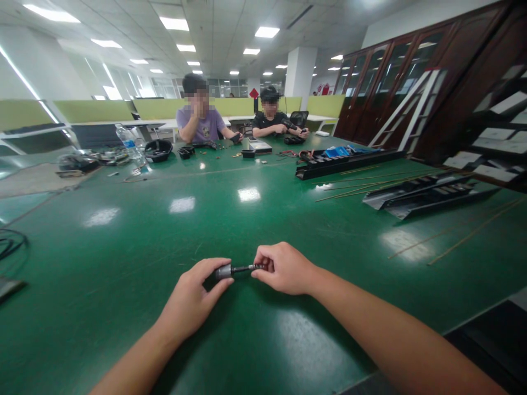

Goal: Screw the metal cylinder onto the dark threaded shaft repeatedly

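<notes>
Barrel (224, 272) and rod (241, 269) are lying in one line low over the green table (144, 241), at the clock's centre, as I am watching from a distance. My left hand (189, 296), at eight o'clock, is holding the grey barrel between thumb and forefinger, probably for steadiness. My right hand (288, 269), at three, is pinching the rod's ribbed end with fingertips drawn narrow, a hold likely favouring fine control. Curled fingers are hiding the tip, and I cannot tell whether the barrel is touching the table.

The glossy surface is mirroring the ceiling lights (175, 23). Black rails are lying lengthwise toward two o'clock, one (349, 167) bearing blue packets (341, 152), another (436, 204) nearer; thin sticks (457, 245) are stretching out at three, perhaps placed aside to leave elbow room. A cable (10, 244) is curling at nine, and a bottle (130, 145) is standing at ten near a black bowl (158, 151).

Across the table, a person in purple (200, 123) is sitting at eleven, another in black (263, 123) at twelve. Beyond the rails, a ladder (415, 109) is standing before dark cabinets (382, 66).
</notes>
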The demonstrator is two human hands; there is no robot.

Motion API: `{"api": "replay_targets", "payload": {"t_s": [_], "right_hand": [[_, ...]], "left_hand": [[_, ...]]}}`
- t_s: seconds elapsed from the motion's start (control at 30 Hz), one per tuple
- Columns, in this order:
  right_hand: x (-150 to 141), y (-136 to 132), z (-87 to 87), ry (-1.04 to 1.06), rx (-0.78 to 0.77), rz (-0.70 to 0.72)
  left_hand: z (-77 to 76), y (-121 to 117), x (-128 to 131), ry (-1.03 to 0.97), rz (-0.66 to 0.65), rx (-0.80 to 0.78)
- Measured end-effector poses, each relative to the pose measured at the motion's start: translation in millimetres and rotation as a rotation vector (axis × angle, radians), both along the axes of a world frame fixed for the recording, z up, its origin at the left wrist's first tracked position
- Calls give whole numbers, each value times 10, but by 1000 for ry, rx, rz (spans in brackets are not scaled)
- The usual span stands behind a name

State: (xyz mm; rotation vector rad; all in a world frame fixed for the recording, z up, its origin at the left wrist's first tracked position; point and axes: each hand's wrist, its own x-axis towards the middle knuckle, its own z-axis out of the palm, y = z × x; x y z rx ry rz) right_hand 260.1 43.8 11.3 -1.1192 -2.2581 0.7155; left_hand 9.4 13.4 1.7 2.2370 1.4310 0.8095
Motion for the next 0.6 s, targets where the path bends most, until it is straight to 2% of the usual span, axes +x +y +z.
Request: {"api": "replay_targets", "payload": {"t_s": [0.27,0.5,0.6], "right_hand": [[11,16,1,3,6,-8],[12,-9,24,16,3,21],[5,-7,11,23,4,47]], "left_hand": [[19,11,-5,15,31,5],[48,119,-139,-2,185,53],[123,141,-154,-69,240,-7]]}}
